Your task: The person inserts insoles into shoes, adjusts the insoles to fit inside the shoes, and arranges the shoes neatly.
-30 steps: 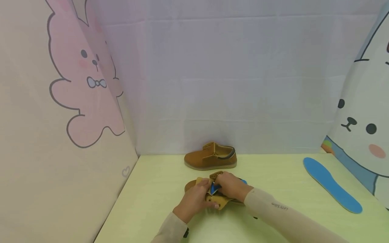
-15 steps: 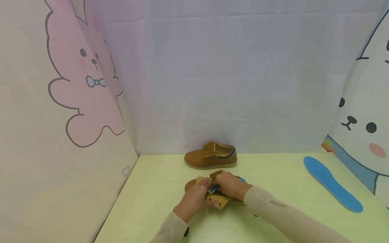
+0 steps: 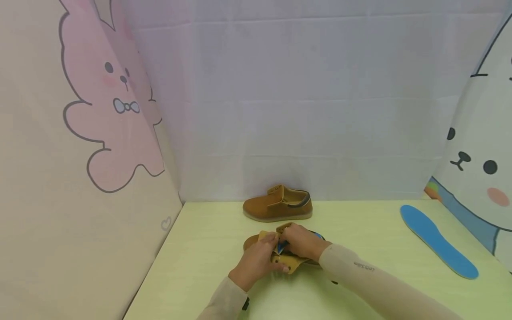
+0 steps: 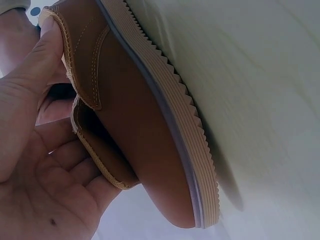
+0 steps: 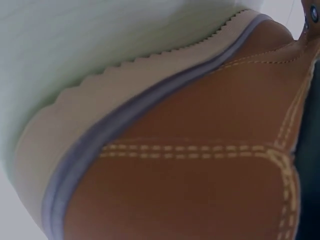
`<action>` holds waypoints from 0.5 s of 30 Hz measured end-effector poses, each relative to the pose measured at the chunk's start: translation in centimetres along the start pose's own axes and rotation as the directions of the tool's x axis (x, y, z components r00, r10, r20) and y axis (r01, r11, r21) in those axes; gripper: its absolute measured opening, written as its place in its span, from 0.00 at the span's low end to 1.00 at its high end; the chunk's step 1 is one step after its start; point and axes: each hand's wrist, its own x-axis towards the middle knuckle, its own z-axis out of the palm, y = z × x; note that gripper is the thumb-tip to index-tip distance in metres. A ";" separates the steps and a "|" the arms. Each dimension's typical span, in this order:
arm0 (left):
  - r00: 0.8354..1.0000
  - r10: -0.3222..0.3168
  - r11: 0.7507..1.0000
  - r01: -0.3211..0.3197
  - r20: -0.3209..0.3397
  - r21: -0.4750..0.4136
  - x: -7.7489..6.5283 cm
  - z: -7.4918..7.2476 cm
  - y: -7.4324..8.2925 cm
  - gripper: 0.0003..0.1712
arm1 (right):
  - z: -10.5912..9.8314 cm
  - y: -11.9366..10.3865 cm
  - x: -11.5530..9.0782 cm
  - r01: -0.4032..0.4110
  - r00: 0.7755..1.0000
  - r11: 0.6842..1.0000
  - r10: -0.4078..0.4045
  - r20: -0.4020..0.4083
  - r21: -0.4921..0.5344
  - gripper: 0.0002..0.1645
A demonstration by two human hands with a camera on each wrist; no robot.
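A brown lace-up shoe (image 3: 250,242) without laces stands on the table, toe to the left. My left hand (image 3: 258,260) grips its opening: the thumb presses the near eyelet flap (image 3: 293,263), and the fingers lie at the tongue (image 3: 263,234). In the left wrist view that thumb (image 4: 50,47) is on the flap's edge. My right hand (image 3: 302,242) reaches into the shoe with curled fingers, holding a blue insole (image 3: 282,246) that also shows at the heel. Its fingertips are hidden inside. The right wrist view shows only the shoe's stitched heel side (image 5: 200,190).
A matching brown shoe (image 3: 276,208) stands behind, near the white back curtain (image 3: 312,111). On the right of the pale yellow-green table (image 3: 200,249) lies another blue insole (image 3: 438,242). Printed curtains (image 3: 120,111) flank both sides.
Both hands stay nearly in place on the shoe. Slightly less blue of the insole shows between them now. The head view has shifted a little.
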 end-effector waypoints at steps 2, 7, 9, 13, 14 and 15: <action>1.000 -0.004 1.000 0.004 -0.001 0.002 0.0 0.0 -0.1 0.56 | 0.1 0.0 0.1 -0.005 1.000 1.000 0.005 -0.001 0.009 0.02; 1.000 -0.005 1.000 0.005 -0.008 0.005 0.0 0.0 -0.1 0.56 | 0.2 -0.3 0.0 -0.007 1.000 1.000 0.007 -0.018 0.015 0.08; 1.000 -0.002 1.000 0.002 -0.008 0.002 0.0 0.0 -0.2 0.56 | 0.2 -0.4 -0.2 -0.009 1.000 1.000 0.009 -0.016 0.000 0.09; 1.000 -0.003 1.000 0.003 -0.001 -0.019 0.1 0.0 -0.2 0.54 | 0.0 -0.7 -0.7 -0.031 0.999 0.999 0.032 0.021 -0.034 0.12; 1.000 -0.002 1.000 0.002 -0.002 -0.024 0.1 0.0 -0.2 0.54 | 0.0 -0.7 -0.7 -0.039 0.999 0.999 0.040 0.034 -0.038 0.13; 1.000 -0.003 1.000 0.003 -0.003 -0.028 0.1 0.0 -0.2 0.53 | -0.1 -0.8 -0.8 -0.046 0.998 0.998 0.048 0.043 -0.036 0.12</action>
